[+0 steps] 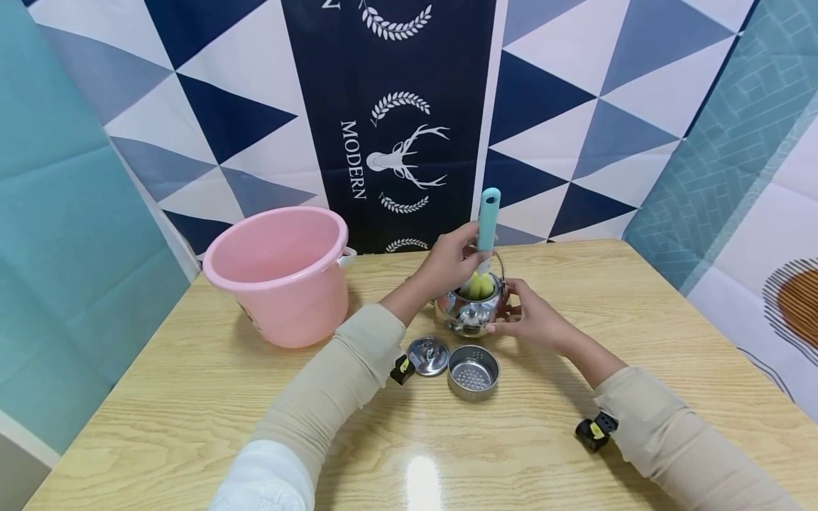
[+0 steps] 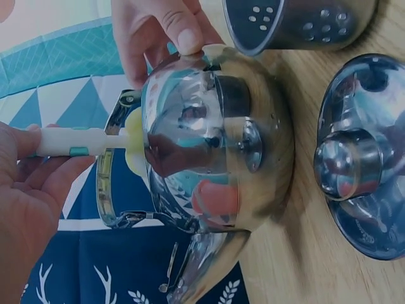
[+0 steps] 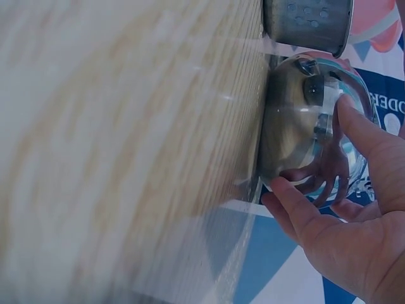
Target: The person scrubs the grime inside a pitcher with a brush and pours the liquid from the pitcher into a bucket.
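A shiny steel teapot (image 1: 469,312) stands upright on the wooden table, its lid off and its handle raised. My left hand (image 1: 452,261) grips the turquoise and white handle of a cleaning brush (image 1: 488,220). The brush's yellow-green head (image 1: 479,286) is down in the teapot's mouth, its lower part hidden inside. On the pot's right side my right hand (image 1: 533,316) holds the body, thumb at the front and fingers around the side. The right wrist view shows these fingers (image 3: 297,206) spread against the curved steel. In the left wrist view the spout (image 2: 212,266) points away from the right hand.
Just in front of the teapot lie its knobbed steel lid (image 1: 428,356) and a perforated steel strainer cup (image 1: 473,372), side by side. A large pink bucket (image 1: 281,277) stands at the left of the table (image 1: 511,454). Patterned cloth (image 1: 390,106) hangs behind the table.
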Demonstrator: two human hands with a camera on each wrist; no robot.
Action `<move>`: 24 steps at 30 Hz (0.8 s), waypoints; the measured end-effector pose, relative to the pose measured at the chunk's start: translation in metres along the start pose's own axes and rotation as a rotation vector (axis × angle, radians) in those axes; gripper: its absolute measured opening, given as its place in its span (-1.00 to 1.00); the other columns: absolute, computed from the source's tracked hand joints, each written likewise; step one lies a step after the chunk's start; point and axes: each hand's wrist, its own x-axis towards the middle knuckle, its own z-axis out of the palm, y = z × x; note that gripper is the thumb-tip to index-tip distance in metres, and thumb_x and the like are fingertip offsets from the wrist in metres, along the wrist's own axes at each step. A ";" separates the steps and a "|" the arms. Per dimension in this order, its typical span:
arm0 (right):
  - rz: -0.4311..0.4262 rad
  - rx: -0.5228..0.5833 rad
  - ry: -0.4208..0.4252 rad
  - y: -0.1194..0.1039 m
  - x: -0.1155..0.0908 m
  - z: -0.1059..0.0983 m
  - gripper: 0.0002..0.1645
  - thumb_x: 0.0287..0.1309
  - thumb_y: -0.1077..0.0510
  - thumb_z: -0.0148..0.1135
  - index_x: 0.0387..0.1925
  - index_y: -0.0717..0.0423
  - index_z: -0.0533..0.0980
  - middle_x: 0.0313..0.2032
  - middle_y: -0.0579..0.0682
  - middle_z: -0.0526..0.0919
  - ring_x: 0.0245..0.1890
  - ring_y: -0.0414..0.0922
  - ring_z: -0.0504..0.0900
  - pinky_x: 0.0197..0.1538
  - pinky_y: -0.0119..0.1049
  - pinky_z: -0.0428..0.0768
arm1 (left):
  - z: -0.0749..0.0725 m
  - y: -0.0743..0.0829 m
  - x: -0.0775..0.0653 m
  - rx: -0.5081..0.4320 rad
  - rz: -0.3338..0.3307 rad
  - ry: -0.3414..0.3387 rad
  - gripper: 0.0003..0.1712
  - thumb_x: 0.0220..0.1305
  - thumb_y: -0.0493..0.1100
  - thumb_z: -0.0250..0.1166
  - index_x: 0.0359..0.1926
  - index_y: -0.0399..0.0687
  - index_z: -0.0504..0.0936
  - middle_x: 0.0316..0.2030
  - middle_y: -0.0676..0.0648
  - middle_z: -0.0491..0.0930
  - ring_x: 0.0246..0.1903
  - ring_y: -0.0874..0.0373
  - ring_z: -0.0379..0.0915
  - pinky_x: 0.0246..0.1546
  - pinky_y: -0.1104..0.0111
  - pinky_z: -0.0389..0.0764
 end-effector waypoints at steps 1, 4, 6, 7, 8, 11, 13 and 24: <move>0.000 0.001 0.000 0.000 0.000 0.000 0.09 0.12 0.16 0.43 0.41 0.38 -0.09 0.25 0.37 0.22 0.15 0.33 0.45 0.17 0.07 0.50 | 0.001 0.001 0.000 -0.006 -0.002 -0.002 -0.69 0.35 -0.39 0.19 0.10 -0.29 0.47 -0.08 -0.19 0.63 -0.09 0.09 0.62 -0.10 0.51 0.58; -0.003 0.005 -0.007 0.000 0.000 0.000 0.08 0.13 0.16 0.42 0.41 0.38 -0.09 0.24 0.38 0.21 0.15 0.32 0.45 0.16 0.07 0.50 | 0.001 0.002 -0.001 -0.027 -0.011 -0.009 -0.69 0.35 -0.39 0.19 0.10 -0.28 0.47 -0.07 -0.20 0.63 -0.08 0.09 0.61 -0.08 0.51 0.58; 0.001 0.010 -0.010 0.000 0.000 -0.001 0.08 0.13 0.18 0.42 0.42 0.36 -0.09 0.25 0.37 0.21 0.15 0.31 0.45 0.16 0.07 0.50 | 0.001 0.002 -0.002 -0.042 -0.020 -0.019 -0.69 0.35 -0.39 0.18 0.10 -0.26 0.47 -0.06 -0.20 0.62 -0.06 0.11 0.60 -0.07 0.52 0.57; 0.003 0.010 -0.012 0.000 0.000 -0.001 0.07 0.13 0.18 0.42 0.42 0.35 -0.09 0.26 0.37 0.21 0.15 0.31 0.44 0.17 0.07 0.50 | 0.001 0.003 -0.003 -0.049 -0.025 -0.025 -0.69 0.36 -0.39 0.18 0.10 -0.25 0.47 -0.06 -0.20 0.62 -0.06 0.11 0.59 -0.06 0.52 0.57; 0.003 0.011 -0.014 0.000 0.000 -0.001 0.07 0.14 0.18 0.41 0.42 0.35 -0.10 0.26 0.38 0.20 0.16 0.32 0.44 0.17 0.07 0.49 | 0.000 0.003 -0.003 -0.050 -0.025 -0.031 -0.69 0.35 -0.39 0.19 0.10 -0.24 0.47 -0.06 -0.21 0.62 -0.06 0.12 0.59 -0.06 0.52 0.57; 0.004 0.009 -0.015 0.001 0.000 -0.002 0.07 0.14 0.19 0.41 0.42 0.35 -0.10 0.27 0.39 0.19 0.17 0.34 0.42 0.18 0.09 0.48 | -0.003 0.005 -0.004 -0.050 -0.026 -0.042 -0.70 0.35 -0.39 0.19 0.09 -0.22 0.47 -0.07 -0.17 0.63 -0.07 0.15 0.59 -0.06 0.53 0.56; 0.002 0.004 -0.014 0.001 0.000 -0.002 0.08 0.13 0.18 0.42 0.42 0.36 -0.10 0.28 0.40 0.18 0.17 0.34 0.42 0.18 0.09 0.48 | -0.006 0.006 -0.005 -0.043 -0.024 -0.045 -0.71 0.35 -0.39 0.19 0.07 -0.21 0.48 -0.09 -0.15 0.63 -0.08 0.15 0.59 -0.06 0.51 0.57; -0.004 0.005 -0.008 0.002 0.001 -0.001 0.11 0.10 0.16 0.45 0.41 0.38 -0.09 0.28 0.39 0.18 0.16 0.33 0.45 0.15 0.04 0.52 | -0.022 0.002 -0.007 -0.006 -0.024 -0.051 -0.76 0.34 -0.38 0.21 0.01 -0.23 0.47 -0.10 -0.13 0.63 -0.06 0.12 0.60 -0.03 0.47 0.57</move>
